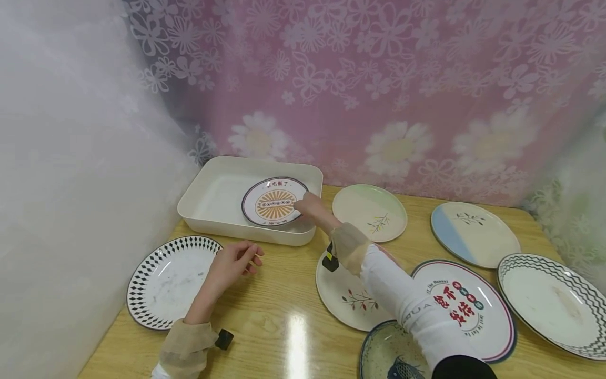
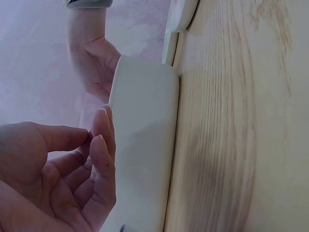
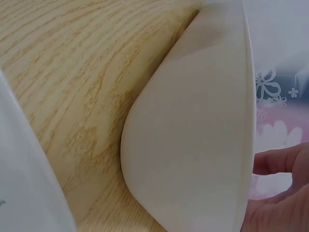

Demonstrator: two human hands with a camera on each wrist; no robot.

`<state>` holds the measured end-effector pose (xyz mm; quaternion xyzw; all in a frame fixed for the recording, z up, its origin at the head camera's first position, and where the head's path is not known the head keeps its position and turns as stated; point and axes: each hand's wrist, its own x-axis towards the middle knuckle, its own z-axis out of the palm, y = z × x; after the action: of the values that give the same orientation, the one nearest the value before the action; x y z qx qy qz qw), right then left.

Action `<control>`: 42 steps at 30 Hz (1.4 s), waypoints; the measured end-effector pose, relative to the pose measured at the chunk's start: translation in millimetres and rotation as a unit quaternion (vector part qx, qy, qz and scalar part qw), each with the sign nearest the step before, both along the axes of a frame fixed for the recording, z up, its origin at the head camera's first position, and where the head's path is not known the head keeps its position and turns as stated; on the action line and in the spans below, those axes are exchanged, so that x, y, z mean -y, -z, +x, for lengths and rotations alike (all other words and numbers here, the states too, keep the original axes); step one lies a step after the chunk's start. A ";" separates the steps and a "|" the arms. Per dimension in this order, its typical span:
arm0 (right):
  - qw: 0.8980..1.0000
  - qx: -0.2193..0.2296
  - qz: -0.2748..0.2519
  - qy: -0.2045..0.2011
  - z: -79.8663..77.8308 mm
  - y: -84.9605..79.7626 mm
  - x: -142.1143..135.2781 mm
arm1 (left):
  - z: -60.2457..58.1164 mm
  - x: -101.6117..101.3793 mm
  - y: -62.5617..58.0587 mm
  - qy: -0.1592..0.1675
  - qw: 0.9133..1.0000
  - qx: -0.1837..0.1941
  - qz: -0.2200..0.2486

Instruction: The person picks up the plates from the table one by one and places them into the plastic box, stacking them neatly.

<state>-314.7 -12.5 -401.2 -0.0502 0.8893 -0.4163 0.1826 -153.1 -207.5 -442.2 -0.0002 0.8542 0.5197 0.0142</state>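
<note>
A white oval plate (image 1: 267, 210) with an orange sunburst and a dark rim lies tilted inside the cream tray (image 1: 213, 225). My right hand (image 1: 310, 204) reaches over the tray's right wall and grips this plate by its right edge. In the right wrist view the tray wall (image 3: 193, 125) hides the plate and most of that hand. Just in front of the tray, my left hand (image 1: 235, 261) hovers with loosely curled fingers and holds nothing. Below and left of it lies a round plate (image 1: 170, 284) with a black diamond border.
Right of the tray lies a green-and-cream plate (image 1: 355, 205). Under my right arm are a red-sprig plate (image 1: 338, 297) and a fish-patterned plate (image 1: 385, 350). Farther right lie a red-lettered plate (image 1: 492, 321), a blue-and-cream plate (image 1: 492, 242) and a wavy-rimmed plate (image 1: 539, 300).
</note>
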 end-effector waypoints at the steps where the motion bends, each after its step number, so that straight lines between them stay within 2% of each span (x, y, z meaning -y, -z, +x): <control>1: 1.000 -0.006 0.010 -0.007 -0.3 1.1 0.3 | 0.1 -0.1 0.3 -0.001 1.000 0.001 0.001; 4: 0.996 -0.041 0.068 -0.040 -1.2 2.5 2.5 | -0.2 -0.7 1.5 -0.001 1.000 0.001 0.002; 9: 0.979 -0.082 0.167 -0.087 -3.5 1.5 8.1 | -1.4 -2.1 2.8 0.001 1.000 0.001 0.004; 16: 0.970 -0.080 0.204 -0.106 -0.6 0.4 8.3 | -1.6 -3.1 2.7 0.005 1.000 -0.002 0.003; 21: 0.950 -0.146 0.252 -0.117 5.3 -3.3 7.3 | -0.7 -2.1 0.9 0.002 1.000 -0.001 -0.006; 23: 0.945 -0.171 0.256 -0.113 8.3 -7.8 6.3 | -0.1 -1.2 -0.5 0.001 1.000 -0.003 -0.014; 26: 0.950 -0.180 0.231 -0.109 11.8 -15.3 2.0 | 0.8 0.4 -2.7 0.000 1.000 -0.009 -0.024; 28: 0.958 -0.168 0.203 -0.110 13.8 -20.6 -2.7 | 1.3 1.4 -3.9 -0.001 1.000 -0.010 -0.025; 30: 0.962 -0.170 0.181 -0.113 14.6 -24.8 -8.4 | 1.4 2.0 -5.1 -0.002 1.000 -0.008 -0.020; 33: 0.964 -0.182 0.158 -0.111 15.9 -30.5 -17.3 | 0.9 2.9 -6.9 -0.003 1.000 -0.006 -0.016; 35: 0.962 -0.201 0.152 -0.107 16.7 -33.2 -24.0 | 0.3 3.9 -8.9 -0.002 1.000 -0.010 -0.022; 42: 0.973 -0.198 0.093 -0.080 25.9 -35.5 -52.7 | -0.2 12.6 -18.1 -0.008 0.998 -0.037 -0.050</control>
<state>-288.8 40.2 -365.7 -0.1854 0.9355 -0.2981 0.0398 -153.3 -220.2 -424.1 0.0109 0.8791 0.4760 -0.0214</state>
